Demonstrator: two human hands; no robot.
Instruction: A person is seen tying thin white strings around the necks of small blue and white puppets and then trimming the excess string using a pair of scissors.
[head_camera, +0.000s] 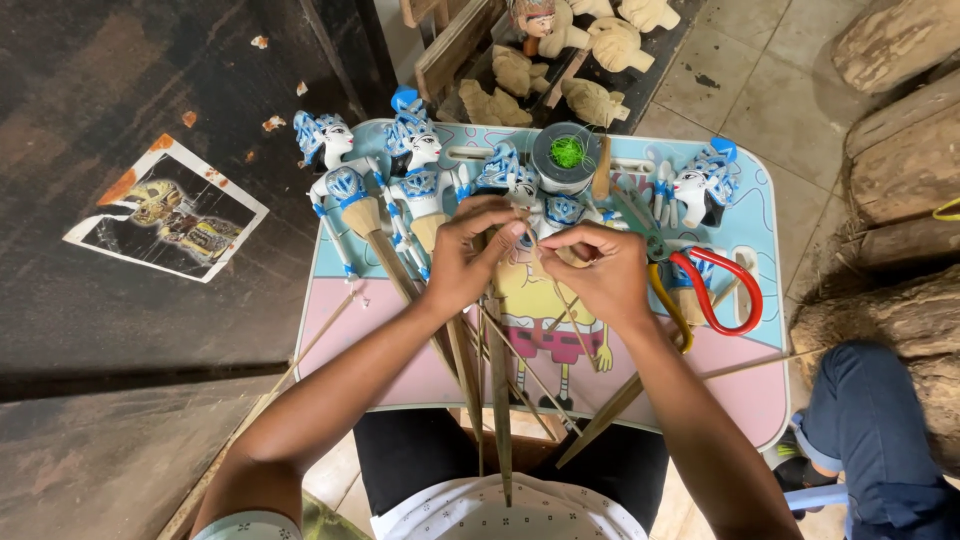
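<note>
Left hand: the left hand (468, 258) is closed, pinching the puppet (520, 190) at its body.
Right hand: the right hand (598, 268) is closed on the same puppet, fingertips meeting the left's.
Puppet: mid-bench (760, 390), stick pointing toward the person.
Around: painted puppets (375, 175) left, tape roll (566, 155) behind, red-handled scissors (715, 285) right.

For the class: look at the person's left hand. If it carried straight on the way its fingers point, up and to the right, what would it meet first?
Most likely the blue-and-white puppet that the left hand already touches. Beyond it stands the grey tape roll. Depth is hard to judge from above.
</note>
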